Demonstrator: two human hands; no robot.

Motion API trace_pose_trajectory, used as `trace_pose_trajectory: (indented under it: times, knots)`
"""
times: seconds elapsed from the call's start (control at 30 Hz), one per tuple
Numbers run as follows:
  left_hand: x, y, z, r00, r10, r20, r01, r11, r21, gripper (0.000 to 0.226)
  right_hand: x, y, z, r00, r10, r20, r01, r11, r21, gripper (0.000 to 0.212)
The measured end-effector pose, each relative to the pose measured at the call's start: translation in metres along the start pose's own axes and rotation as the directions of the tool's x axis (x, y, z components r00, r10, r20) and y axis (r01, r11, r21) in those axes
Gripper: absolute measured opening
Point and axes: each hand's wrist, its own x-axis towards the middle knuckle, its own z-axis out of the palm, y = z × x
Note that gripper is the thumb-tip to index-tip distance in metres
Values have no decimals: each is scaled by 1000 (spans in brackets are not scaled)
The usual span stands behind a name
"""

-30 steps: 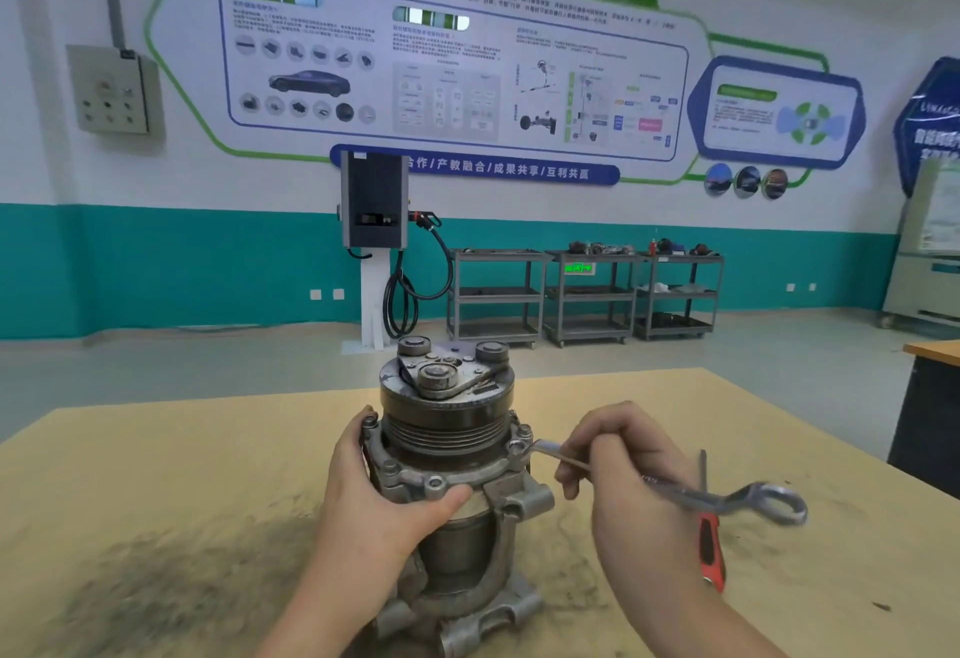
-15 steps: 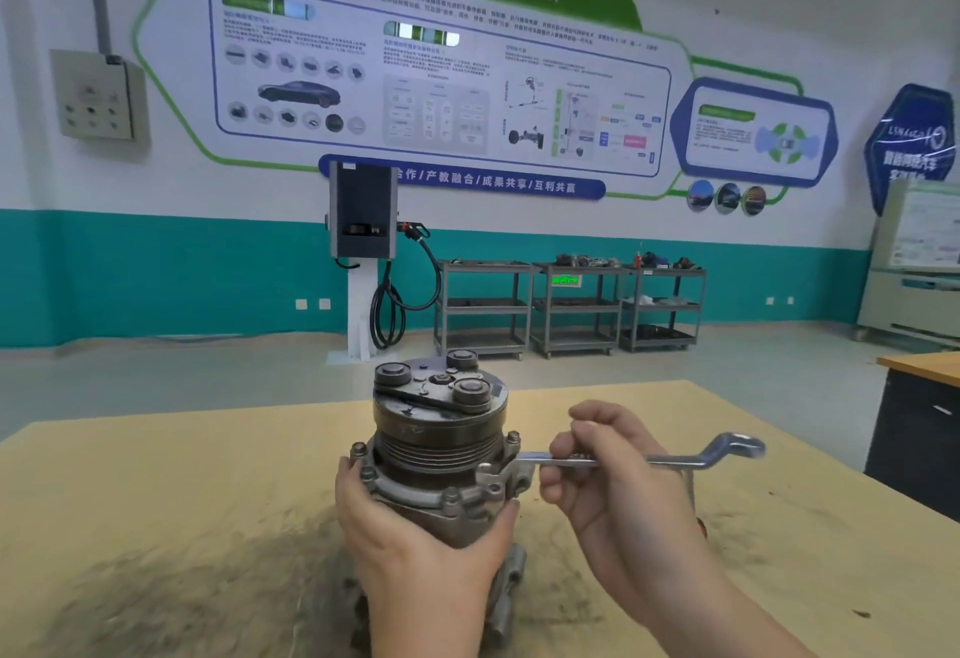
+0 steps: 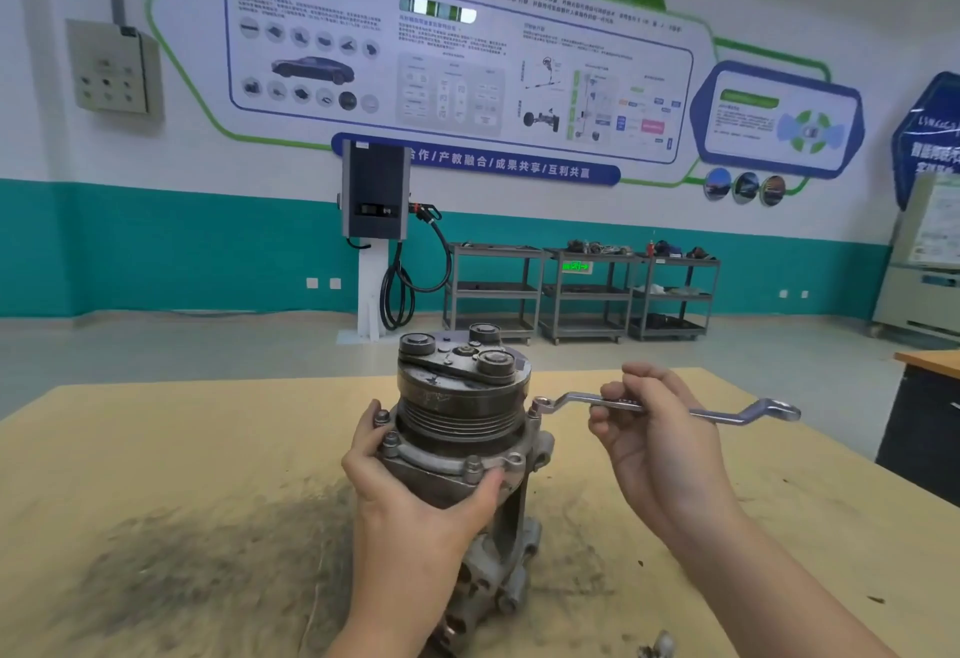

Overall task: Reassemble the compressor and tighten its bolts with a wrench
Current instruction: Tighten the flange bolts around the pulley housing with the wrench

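The compressor (image 3: 460, 429) is stood upright on the wooden table (image 3: 156, 449) and is gripped around its flange by the left hand (image 3: 415, 496). The wrench (image 3: 660, 405) is pinched by the right hand (image 3: 660, 449), its ring end seated on a flange bolt (image 3: 535, 410).

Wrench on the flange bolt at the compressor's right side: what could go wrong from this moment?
1. The right hand holds the wrench by fingertips at mid-shank; under load, the ring end might slip off the bolt.
2. The compressor stands upright on the table, steadied only by the left hand; a hard pull could tip it.
3. The left thumb sits beside another flange bolt and might get pinched if the body turns.
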Motion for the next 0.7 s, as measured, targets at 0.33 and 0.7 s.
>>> trace_pose_trajectory:
  times: [0.33,0.7]
  knots:
    - [29,-16,-34,964,-48,261,59,998,-35,92,26,8,-13,998,23,63,-26,998,50,15]
    - [33,-20,-43,956,-106,275,125,991,-52,100,44,7,-1,932,289,219,-277,957,-85,14]
